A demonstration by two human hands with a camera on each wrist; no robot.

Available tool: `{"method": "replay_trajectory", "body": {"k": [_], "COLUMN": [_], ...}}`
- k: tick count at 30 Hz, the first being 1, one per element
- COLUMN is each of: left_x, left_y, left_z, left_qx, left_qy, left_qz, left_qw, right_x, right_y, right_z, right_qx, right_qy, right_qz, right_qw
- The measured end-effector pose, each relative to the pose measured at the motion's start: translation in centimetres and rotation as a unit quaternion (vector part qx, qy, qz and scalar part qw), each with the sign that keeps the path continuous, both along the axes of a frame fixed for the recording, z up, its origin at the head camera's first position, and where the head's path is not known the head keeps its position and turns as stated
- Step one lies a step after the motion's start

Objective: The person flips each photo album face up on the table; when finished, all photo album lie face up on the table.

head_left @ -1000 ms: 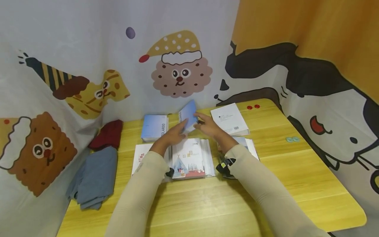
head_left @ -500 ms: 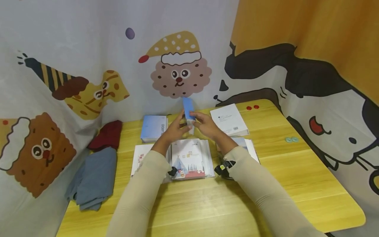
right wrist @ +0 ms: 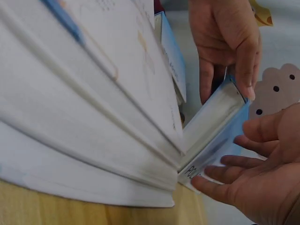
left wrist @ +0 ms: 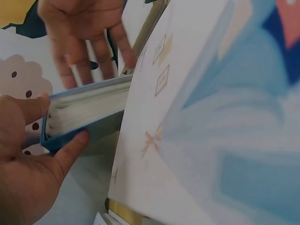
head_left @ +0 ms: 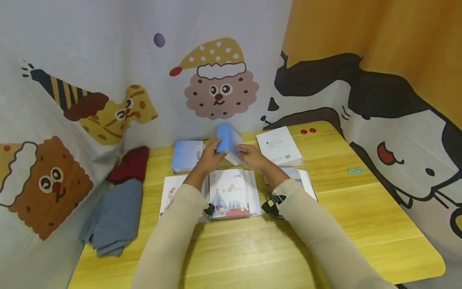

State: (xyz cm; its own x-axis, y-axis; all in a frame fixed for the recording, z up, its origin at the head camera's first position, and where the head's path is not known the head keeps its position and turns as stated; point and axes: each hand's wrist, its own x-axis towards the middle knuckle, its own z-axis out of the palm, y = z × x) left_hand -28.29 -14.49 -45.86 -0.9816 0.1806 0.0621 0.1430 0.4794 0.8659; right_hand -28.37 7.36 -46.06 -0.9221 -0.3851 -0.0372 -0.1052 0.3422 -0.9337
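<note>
Cartoon-printed cloth walls close in behind and at both sides of the yellow wooden bench, whose near half and right part lie bare, its rounded edge running along the lower right of the frame. At centre, above the middle, the left hand grips a small blue album by its spine edge, thumb and fingers curled round it, while the right hand touches its other side with fingers loosely straight. Just below lies a stack of white booklets with a tent drawing. Left of the album rests a blue book lettered "POLAROID"; right of it a white box bears a barcode. Folded cloths sit at the left edge.
</note>
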Motion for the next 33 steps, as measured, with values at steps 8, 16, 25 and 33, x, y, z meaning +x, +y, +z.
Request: {"method": "replay_trajectory", "body": {"k": [8, 16, 25, 33], "left_x": [0.2, 0.0, 0.2, 0.1], "left_y": [-0.6, -1.3, -1.7, -1.6], "left_z": [0.2, -0.2, -0.5, -0.5], "left_qx": [-0.064, -0.071, -0.098, -0.158], "left_qy": [-0.034, -0.046, -0.064, -0.081], "left_qz": [0.025, 0.028, 0.012, -0.011], "left_qw": [0.9970, 0.9960, 0.9931, 0.9841], "right_x": [-0.5, -0.5, -0.6, -0.6], "right_y": [0.8, 1.0, 1.0, 1.1], "right_z": [-1.5, -1.5, -1.6, -1.5], "right_qx": [0.063, 0.057, 0.056, 0.065], "right_qy": [-0.047, -0.054, -0.058, -0.056], "right_qz": [0.024, 0.027, 0.029, 0.037], "right_qw": [0.997, 0.997, 0.996, 0.996]}}
